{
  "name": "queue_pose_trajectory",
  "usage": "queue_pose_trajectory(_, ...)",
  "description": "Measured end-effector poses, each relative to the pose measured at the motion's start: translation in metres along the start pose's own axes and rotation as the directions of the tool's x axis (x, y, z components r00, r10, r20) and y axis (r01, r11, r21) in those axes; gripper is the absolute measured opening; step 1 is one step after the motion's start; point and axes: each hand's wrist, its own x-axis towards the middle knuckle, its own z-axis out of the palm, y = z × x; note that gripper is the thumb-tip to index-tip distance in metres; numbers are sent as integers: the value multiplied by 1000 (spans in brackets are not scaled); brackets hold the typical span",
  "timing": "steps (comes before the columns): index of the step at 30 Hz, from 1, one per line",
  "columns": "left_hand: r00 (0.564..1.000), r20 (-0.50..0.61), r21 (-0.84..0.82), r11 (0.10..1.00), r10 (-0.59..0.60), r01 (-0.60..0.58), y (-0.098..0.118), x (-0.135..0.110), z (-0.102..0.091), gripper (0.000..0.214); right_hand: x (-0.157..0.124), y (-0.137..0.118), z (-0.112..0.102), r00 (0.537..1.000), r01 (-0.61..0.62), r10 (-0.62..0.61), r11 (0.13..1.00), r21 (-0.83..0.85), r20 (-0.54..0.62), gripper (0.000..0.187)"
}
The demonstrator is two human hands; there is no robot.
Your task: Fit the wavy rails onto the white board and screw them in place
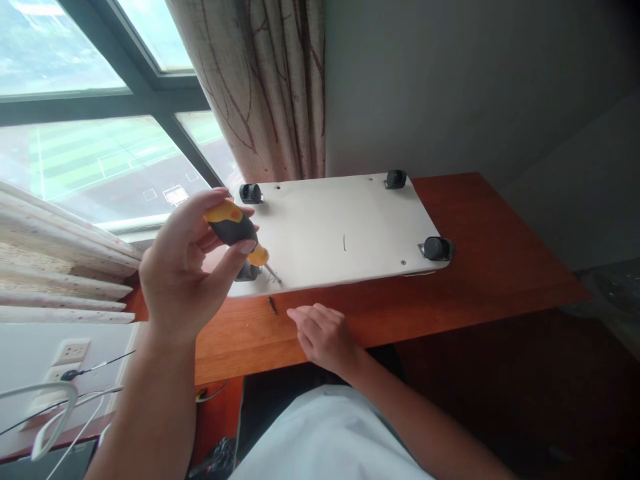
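Observation:
My left hand (187, 263) is closed around the yellow and black handle of a screwdriver (234, 230). The screwdriver's tip points down at a screw (279, 283) near the front left corner of a white board (325, 227). Black caster wheels stand at the board's corners, among them one at the front right (437, 248); the front left one (249, 271) is partly hidden behind my left hand. Just in front of the board, a loose screw (271, 305) lies on the table. Beside it, my right hand (323, 333) rests at the table's front with curled fingers; its palm side is hidden.
The brown wooden table (500, 253) extends to the right of the board. A window (100, 160) and patterned curtains (270, 87) border it on the left and behind. White cables (55, 427) hang near a wall socket (75, 350) at lower left.

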Motion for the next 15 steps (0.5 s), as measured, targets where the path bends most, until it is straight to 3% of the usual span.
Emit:
queue_pose_trajectory(2, 1000, -24, 12, 1000, 14, -14, 2, 1, 0, 66, 17, -12, 8, 976, -94, 103, 994, -54, 194, 30)
queue_pose_trajectory(5, 988, -110, 26, 994, 112, -110, 3, 9, 0, 62, 47, -31, 26, 892, -186, 234, 970, -158, 388, 34)
queue_pose_trajectory(9, 951, -157, 66, 964, 265, -258, -2, 24, -5, 59, 73, -53, 47, 827, -186, 288, 951, -249, 483, 32)
queue_pose_trajectory(15, 952, -210, 41, 975, 222, -218, -17, 33, -11, 54, 76, -60, 52, 809, -134, 257, 956, -260, 529, 26)
